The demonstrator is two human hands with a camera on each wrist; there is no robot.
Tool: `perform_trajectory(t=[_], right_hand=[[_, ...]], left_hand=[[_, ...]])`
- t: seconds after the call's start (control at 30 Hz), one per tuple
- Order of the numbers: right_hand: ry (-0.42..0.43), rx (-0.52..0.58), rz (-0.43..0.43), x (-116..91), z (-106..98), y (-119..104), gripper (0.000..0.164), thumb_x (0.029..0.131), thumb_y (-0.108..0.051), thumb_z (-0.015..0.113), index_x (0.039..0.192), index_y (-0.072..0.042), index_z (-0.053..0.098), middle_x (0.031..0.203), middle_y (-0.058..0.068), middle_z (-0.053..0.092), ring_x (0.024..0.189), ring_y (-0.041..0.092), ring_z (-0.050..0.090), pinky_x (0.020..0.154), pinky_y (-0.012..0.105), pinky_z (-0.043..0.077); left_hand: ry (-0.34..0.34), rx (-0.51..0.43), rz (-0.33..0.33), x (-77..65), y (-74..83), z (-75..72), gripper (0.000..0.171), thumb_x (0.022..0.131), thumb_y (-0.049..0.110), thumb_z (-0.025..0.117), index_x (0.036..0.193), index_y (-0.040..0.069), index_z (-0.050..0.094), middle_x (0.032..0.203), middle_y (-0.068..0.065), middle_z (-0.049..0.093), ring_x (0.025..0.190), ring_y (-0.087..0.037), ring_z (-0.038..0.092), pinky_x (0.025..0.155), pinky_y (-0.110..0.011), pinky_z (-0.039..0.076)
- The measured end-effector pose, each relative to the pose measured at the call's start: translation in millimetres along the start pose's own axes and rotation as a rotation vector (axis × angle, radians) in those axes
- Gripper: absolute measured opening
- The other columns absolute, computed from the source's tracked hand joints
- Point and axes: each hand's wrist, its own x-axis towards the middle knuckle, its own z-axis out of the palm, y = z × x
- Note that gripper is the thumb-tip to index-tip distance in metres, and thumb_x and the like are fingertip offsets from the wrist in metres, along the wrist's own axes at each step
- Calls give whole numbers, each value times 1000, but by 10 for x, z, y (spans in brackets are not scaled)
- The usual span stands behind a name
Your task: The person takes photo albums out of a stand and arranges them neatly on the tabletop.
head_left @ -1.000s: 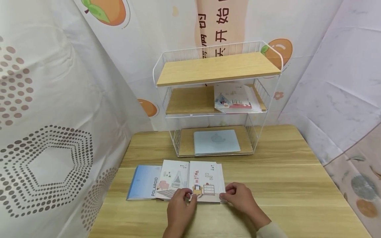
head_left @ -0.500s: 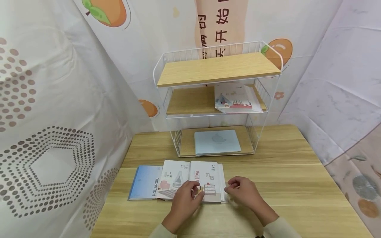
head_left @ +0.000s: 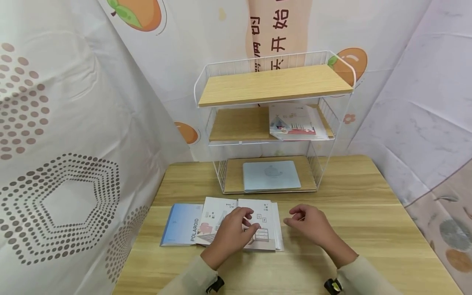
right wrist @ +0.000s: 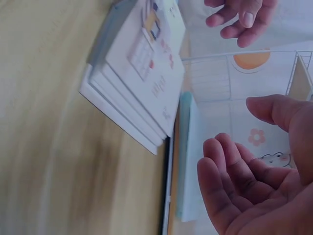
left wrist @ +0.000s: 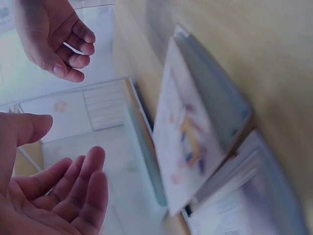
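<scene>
In the head view several thin booklets lie in an overlapping row on the wooden table. Rightmost is a white booklet with a drawn dresser (head_left: 262,234), atop a small fanned stack with white edges (head_left: 278,229). A white booklet with a pink armchair (head_left: 205,228) overlaps a blue booklet marked POLAROID (head_left: 182,223) at the left end. My left hand (head_left: 235,230) hovers over the middle of the row, fingers loosely bent and holding nothing. Right of the stack, my right hand (head_left: 311,224) is raised, thumb and fingers apart around nothing. Both wrist views show a gap between hands and booklets.
Behind the row stands a white wire rack with three wooden shelves (head_left: 273,84). A pale blue whale-print booklet (head_left: 272,175) lies on its bottom shelf. More illustrated booklets (head_left: 293,121) sit at the right of the middle shelf. Printed cloth (head_left: 73,135) hangs on the left side.
Both hands have risen and moved away from the booklets, my right hand letting go of the stack's right edge. The booklets stay in their row on the table.
</scene>
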Motion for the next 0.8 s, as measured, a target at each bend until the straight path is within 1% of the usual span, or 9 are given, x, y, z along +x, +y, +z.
perform_trajectory(t=[0.1,0.2,0.27,0.43,0.53,0.63,0.8], right_hand=[[-4,-21,-18,19,-89,-34,40,87,-36,83,110,-4,72,87,-1,70,81,13,64,66,27,52],[-4,-29,-27,46,-169,-64,42,88,-40,82,110,-5,72,89,-1,71,83,13,65,67,27,53],[-10,-30,-32,62,-221,-88,44,89,-43,81,112,-6,72,91,-1,71,85,14,66,67,28,53],[-18,-46,-47,95,-333,-134,50,88,-49,80,113,-6,72,93,0,72,87,15,67,69,30,54],[-18,-59,-66,110,-394,-159,52,88,-51,79,113,-6,72,94,0,73,87,15,66,69,30,55],[-21,-59,-88,124,-451,-187,53,89,-52,78,113,-5,72,94,1,73,86,15,67,69,31,55],[-41,-38,-80,132,-533,-220,56,90,-54,76,116,-5,71,97,2,74,85,14,67,69,31,56]], left_hand=[[-22,28,33,80,65,-66,41,96,36,74,129,14,65,113,2,68,94,-6,68,81,-27,57],[-41,37,49,165,134,-127,42,97,38,73,131,15,64,114,6,67,97,-5,68,82,-26,57],[-62,-4,39,214,189,-180,42,97,39,72,131,16,64,114,7,66,97,-5,68,80,-25,57],[-115,-141,0,321,330,-311,42,97,39,72,131,17,64,115,5,66,97,-4,67,74,-22,57],[-126,-170,1,375,392,-376,41,97,40,72,131,17,64,118,5,67,99,-5,68,76,-22,58],[-137,-207,-1,423,429,-429,41,98,41,71,131,17,65,120,5,68,101,-6,68,78,-24,58],[-166,-294,-35,497,431,-472,39,97,43,72,127,19,66,114,6,71,99,-6,68,77,-27,58]])
